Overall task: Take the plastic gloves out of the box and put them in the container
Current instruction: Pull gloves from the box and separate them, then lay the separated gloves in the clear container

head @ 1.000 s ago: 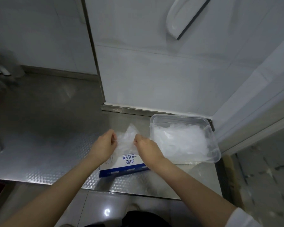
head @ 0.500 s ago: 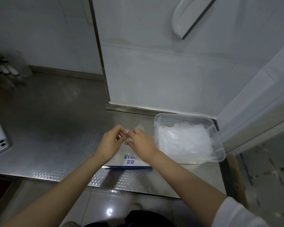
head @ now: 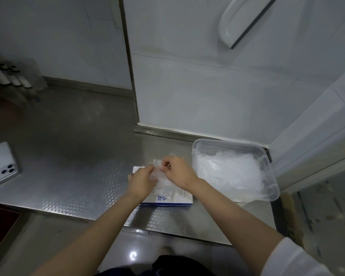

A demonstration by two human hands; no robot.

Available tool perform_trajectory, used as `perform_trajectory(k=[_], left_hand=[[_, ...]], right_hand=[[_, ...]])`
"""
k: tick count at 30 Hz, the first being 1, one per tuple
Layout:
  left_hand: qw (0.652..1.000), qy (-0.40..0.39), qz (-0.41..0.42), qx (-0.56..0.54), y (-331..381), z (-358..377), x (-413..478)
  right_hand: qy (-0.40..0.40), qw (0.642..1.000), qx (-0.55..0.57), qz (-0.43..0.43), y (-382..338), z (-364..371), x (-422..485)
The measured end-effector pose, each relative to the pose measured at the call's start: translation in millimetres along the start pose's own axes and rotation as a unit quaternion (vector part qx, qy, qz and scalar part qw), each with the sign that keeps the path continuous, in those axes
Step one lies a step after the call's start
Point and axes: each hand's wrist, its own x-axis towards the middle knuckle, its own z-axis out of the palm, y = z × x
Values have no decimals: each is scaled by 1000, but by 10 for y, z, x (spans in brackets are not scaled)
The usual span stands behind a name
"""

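Observation:
A flat white-and-blue glove box (head: 167, 199) lies on the steel counter near its front edge. My left hand (head: 141, 181) and my right hand (head: 178, 172) meet just above the box, both pinching a thin clear plastic glove (head: 159, 176) that bunches between them. To the right stands a clear plastic container (head: 267, 156) holding a heap of crumpled clear gloves (head: 227, 172). The box opening is hidden under my hands.
A white phone (head: 2, 165) lies face down at the counter's left edge. Knife handles (head: 10, 76) stand at the far left against the wall. White tiled walls close the back and right; the counter's front edge (head: 167, 232) runs just below the box.
My hands have come together and lowered onto the box; the glove that was spread upright between them is now bunched low between my fingers.

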Motion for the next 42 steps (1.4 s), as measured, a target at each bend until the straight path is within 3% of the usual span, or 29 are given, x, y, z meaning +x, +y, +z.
perform_trajectory(k=[5, 10, 14, 18, 22, 25, 28, 34, 42], left_hand=[[999, -11, -14, 38, -105, 54, 20], [994, -26, -15, 102, -63, 52, 13], [991, -59, -4, 123, -7, -10, 35], [994, -109, 6, -2, 23, -142, 74], [989, -24, 80, -121, 179, -269, 89], [980, 78, 159, -94, 251, -318, 107], [971, 111, 202, -64, 295, -339, 85], [966, 18, 238, -95, 218, -257, 89], [987, -12, 146, 69, 4, -75, 118]], right_hand=[[13, 993, 106, 51, 94, -128, -9], [112, 975, 177, 79, 164, -338, 1], [102, 984, 135, 60, 199, -416, 3], [76, 992, 84, 55, 224, -402, -25], [101, 990, 100, 6, 211, -375, -60], [112, 992, 13, -58, 174, -372, -88], [142, 976, -98, -132, 147, -363, -98], [156, 967, -131, -152, 157, -355, -117], [137, 985, -49, -92, 182, -468, -177]])
